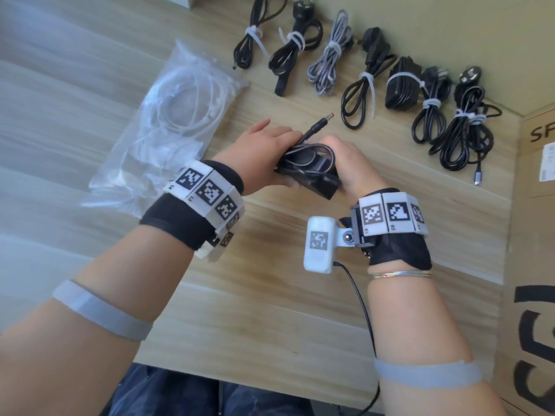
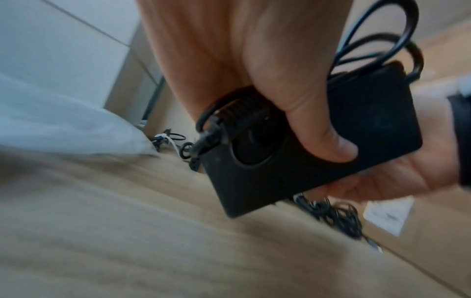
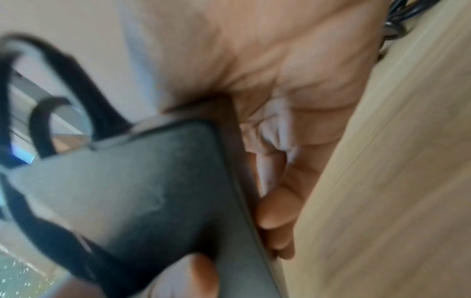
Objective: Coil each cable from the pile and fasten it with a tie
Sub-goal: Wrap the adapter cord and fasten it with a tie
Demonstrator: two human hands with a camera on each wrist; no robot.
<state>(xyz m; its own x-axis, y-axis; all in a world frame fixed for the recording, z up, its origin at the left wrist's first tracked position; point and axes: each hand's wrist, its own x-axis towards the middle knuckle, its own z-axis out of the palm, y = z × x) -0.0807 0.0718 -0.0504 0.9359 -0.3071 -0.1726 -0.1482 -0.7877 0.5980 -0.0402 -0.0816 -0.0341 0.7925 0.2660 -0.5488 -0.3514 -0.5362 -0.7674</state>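
- Power adapter [image 1: 312, 175]: black block with its cable [image 1: 303, 151] looped on top, held above the wooden table [image 1: 270, 310] at frame centre.
- Left hand [image 1: 258, 151]: fingers curled over the coil, thumb pressed on the block.
- Right hand [image 1: 348, 163]: fingers wrapped round the block's other end.
- Clear plastic bag [image 1: 162, 130], centre left: contains white ties.
- Tied cable bundles [image 1: 369, 79]: in a row, upper right.
- Cardboard box [image 1: 534, 235], right edge: contents not visible.

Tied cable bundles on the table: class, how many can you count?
7, in a row along the far edge. More may lie beyond the frame's top.
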